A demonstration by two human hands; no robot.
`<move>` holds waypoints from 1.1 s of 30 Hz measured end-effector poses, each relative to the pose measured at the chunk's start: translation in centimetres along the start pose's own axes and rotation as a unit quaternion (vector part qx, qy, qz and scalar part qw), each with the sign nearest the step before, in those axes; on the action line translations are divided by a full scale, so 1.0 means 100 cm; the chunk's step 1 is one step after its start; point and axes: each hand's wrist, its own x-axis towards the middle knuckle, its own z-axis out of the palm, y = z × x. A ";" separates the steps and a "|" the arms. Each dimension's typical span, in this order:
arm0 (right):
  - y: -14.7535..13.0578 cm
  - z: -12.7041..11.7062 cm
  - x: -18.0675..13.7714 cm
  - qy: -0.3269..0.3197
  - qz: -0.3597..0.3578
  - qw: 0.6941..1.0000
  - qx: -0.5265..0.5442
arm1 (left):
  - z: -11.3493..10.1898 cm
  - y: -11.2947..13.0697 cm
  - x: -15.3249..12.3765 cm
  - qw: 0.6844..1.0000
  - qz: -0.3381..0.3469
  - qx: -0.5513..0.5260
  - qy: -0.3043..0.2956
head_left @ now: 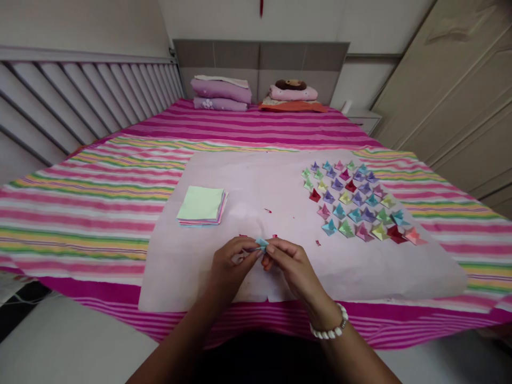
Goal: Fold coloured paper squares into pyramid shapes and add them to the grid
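Between both hands is a small folded piece of light-blue origami paper [261, 243], raised just above a white sheet [256, 181]. My left hand [232, 262] pinches its left side between thumb and fingers. On the other side my right hand [291, 262], with a white beaded bracelet [330, 329] at the wrist, grips the paper too. The fingers hide part of the folds. To the left lies a stack of square paper [202, 204], pale green on top. At the right stand several rows of small folded paper figures [346, 228] in many colours.
Small red scraps [268, 210] lie on the sheet, some close to the hands. Beneath the sheet is a bed with a striped cover [92, 213]. Folded bedding [222, 95] and pillows rest by the headboard [236, 57]. A slatted rail [92, 96] runs along the left.
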 end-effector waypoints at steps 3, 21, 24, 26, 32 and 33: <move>-0.001 0.002 -0.002 -0.016 0.008 1.000 -0.020 | 0.000 0.002 0.000 0.999 -0.033 -0.019 0.013; 0.002 0.009 -0.008 -0.066 0.023 0.995 -0.074 | -0.002 0.011 0.005 0.965 -0.162 -0.188 -0.083; 0.004 0.011 -0.008 -0.080 0.022 0.993 -0.082 | 0.001 0.009 0.004 0.958 -0.177 -0.210 -0.077; 0.006 0.012 -0.008 -0.082 0.027 0.994 -0.069 | 0.004 0.008 0.004 0.950 -0.196 -0.230 -0.079; 0.017 0.013 -0.006 -0.051 0.030 0.998 -0.034 | 0.014 0.003 0.007 0.925 -0.248 -0.279 -0.075; 0.018 0.013 -0.007 -0.050 0.029 0.998 -0.029 | 0.015 0.002 0.007 0.923 -0.254 -0.278 -0.078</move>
